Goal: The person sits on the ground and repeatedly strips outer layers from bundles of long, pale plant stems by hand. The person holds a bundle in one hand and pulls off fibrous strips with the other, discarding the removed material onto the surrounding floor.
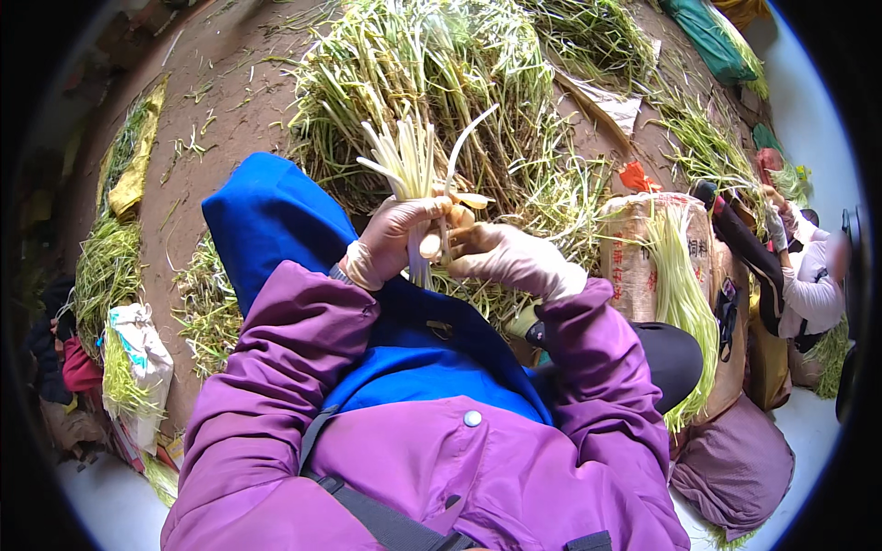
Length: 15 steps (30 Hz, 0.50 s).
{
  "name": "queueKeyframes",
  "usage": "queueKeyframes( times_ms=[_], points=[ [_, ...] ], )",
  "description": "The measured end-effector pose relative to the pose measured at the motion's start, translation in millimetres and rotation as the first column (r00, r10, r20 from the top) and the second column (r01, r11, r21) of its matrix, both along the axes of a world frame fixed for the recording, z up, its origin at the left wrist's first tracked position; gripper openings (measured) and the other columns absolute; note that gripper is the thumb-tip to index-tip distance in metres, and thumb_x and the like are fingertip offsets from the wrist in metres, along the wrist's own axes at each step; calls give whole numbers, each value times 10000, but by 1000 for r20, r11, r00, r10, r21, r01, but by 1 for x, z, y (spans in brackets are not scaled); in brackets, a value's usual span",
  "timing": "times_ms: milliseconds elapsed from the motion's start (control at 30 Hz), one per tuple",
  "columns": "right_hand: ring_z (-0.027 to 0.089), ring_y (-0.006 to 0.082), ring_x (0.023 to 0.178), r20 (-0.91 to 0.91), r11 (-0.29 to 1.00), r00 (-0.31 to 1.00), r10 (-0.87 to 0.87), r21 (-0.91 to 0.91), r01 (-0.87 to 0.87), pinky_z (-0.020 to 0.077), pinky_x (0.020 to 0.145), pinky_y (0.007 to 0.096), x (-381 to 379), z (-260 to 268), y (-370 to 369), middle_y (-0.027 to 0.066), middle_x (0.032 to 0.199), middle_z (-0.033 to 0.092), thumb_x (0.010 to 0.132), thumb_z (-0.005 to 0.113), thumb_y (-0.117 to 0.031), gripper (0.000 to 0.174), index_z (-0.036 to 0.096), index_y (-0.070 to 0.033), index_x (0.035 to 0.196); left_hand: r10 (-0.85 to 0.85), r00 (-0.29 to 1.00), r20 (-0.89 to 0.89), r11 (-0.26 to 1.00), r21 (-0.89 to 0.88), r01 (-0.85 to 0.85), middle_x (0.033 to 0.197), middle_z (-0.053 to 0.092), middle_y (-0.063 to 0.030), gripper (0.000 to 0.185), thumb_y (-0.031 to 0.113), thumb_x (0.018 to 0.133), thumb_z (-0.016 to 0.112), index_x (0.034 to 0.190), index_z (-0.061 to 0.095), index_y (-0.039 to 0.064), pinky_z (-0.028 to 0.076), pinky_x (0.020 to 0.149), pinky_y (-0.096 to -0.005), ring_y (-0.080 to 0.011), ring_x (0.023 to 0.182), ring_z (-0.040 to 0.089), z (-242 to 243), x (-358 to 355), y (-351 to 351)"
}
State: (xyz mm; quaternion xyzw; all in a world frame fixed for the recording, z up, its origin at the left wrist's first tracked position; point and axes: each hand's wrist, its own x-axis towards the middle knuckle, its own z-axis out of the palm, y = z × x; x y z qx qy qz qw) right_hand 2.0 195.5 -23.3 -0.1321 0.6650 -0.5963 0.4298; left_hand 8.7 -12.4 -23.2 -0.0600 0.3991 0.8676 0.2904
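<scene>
My gloved left hand (393,231) is closed around an upright bunch of pale plant stems (415,155), whose tops fan out above the thumb. One long curved stem (463,138) stands apart to the right of the bunch. Its lower end runs down to my gloved right hand (506,258), where bent thumb and fingers pinch it. Pale, blunt tips beside the stems look like glove-covered fingertips of my left hand. Beyond both hands lies a large heap of green stalks (427,62) with leafy ends. Blue cloth (282,213) covers my lap.
At right, a woven sack (623,241) bears writing, with long pale-green stems (679,289) draped over it. Another person (806,289) sits farther right beside more stalks. A stuffed purple sack (737,461) lies lower right. White sack (141,365) and yellow sack (134,179) are at left on the brown floor (207,89).
</scene>
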Motion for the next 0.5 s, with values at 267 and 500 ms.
queueKeyframes(
  times_ms=[267,500],
  points=[
    [600,121,747,67,930,984,164,323,-177,470,718,284,24,25,-9,34,812,663,876,616,-296,261,657,-55,970,167,980,-106,984,78,-159,973,629,-114,377,210,913,542,1219,485,-2,421,505,-197,-83,586,538,19,1,-16],
    [610,107,776,313,944,935,167,223,-243,463,758,245,31,29,-11,25,813,670,846,645,-294,259,692,-61,947,214,972,-92,977,9,-215,812,617,-85,347,248,909,559,1143,526,-6,423,465,-213,-105,526,534,27,-1,-34]
  ],
)
